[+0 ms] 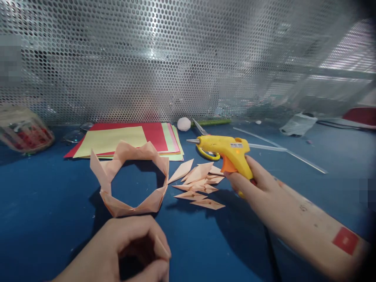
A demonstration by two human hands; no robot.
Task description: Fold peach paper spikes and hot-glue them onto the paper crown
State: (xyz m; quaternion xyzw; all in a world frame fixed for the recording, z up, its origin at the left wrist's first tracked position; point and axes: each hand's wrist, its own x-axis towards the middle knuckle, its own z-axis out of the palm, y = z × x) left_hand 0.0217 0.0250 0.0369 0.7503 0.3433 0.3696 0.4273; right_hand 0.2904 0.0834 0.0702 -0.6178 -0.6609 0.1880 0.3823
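Note:
My right hand (249, 187) is wrapped round the handle of a yellow hot glue gun (223, 145) with an orange trigger. Its metal nozzle points left, and a clear glue stick sticks out behind. Low in the head view, my left hand (132, 239) is pinched on a folded peach paper piece (160, 249), mostly hidden by the fingers. Just beyond that hand lies a ring of joined folded peach paper (147, 205), one point standing up at its left. Several loose diamond-shaped folded paper pieces (202, 176) lie between the ring and the glue gun.
A stack of coloured paper sheets (117, 137) lies behind the ring. Yellow-handled scissors (208, 156) and a white ball (184, 124) are beside it. A jar (26, 129) stands far left; a clear glue stick (305, 160) lies right. A perforated metal screen (176, 66) backs the blue table.

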